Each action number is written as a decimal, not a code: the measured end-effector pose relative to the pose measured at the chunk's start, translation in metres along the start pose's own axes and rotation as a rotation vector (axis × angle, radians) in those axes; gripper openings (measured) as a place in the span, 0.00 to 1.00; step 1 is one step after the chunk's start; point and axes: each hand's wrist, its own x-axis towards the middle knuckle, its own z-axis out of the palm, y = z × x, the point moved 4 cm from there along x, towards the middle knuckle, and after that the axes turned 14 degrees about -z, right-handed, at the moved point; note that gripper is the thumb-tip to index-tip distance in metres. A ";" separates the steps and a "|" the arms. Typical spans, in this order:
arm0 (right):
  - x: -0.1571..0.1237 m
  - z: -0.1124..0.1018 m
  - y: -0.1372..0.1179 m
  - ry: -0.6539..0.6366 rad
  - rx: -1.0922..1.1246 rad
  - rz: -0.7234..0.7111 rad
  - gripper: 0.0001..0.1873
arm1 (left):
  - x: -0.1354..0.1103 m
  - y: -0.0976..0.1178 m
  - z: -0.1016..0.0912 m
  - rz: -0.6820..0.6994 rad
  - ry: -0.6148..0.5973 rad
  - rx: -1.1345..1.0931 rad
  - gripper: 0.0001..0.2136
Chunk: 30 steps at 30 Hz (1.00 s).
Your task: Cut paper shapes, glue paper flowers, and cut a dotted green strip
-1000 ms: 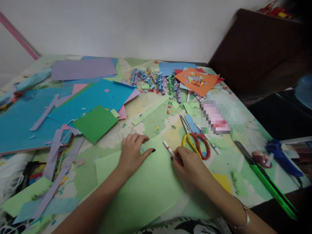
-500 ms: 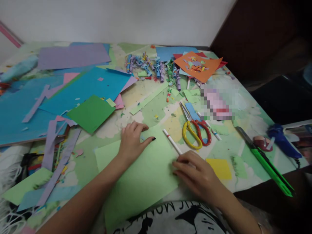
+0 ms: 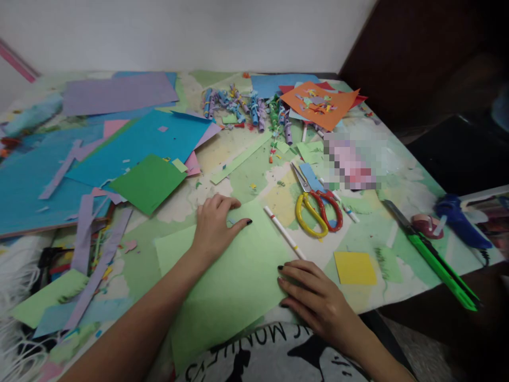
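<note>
A light green paper sheet (image 3: 234, 276) lies at the near edge of the table. My left hand (image 3: 214, 228) rests on its far edge, fingers bent and pressing the paper down. At the sheet's right edge my right hand (image 3: 314, 300) lies flat with fingers stretched out, holding nothing. A thin white stick with red marks (image 3: 284, 232) lies just beyond my right hand, apart from it. Yellow and red scissors (image 3: 316, 209) lie to the right of the stick.
Blue (image 3: 135, 143), purple (image 3: 119, 93), dark green (image 3: 149, 183) and orange (image 3: 320, 103) sheets cover the table's far part, with several rolled paper curls (image 3: 246, 109). A green utility knife (image 3: 435, 262), a yellow square (image 3: 354, 268) and a blue tool (image 3: 459, 228) lie at right.
My right hand has let go of the white stick and slid back along the sheet's right edge towards me. The left hand has stayed in place.
</note>
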 end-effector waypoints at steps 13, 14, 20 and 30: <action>-0.002 0.003 0.002 0.025 0.009 -0.004 0.14 | 0.001 0.001 -0.001 0.003 -0.013 0.014 0.13; -0.002 0.002 0.002 0.026 0.009 -0.006 0.14 | 0.001 0.001 -0.001 0.002 -0.015 0.015 0.13; 0.000 0.001 0.002 0.026 0.019 -0.009 0.13 | 0.002 0.001 -0.001 0.007 -0.010 0.011 0.13; -0.002 0.001 0.003 0.003 0.040 -0.002 0.15 | 0.000 0.000 0.000 0.022 0.016 0.002 0.13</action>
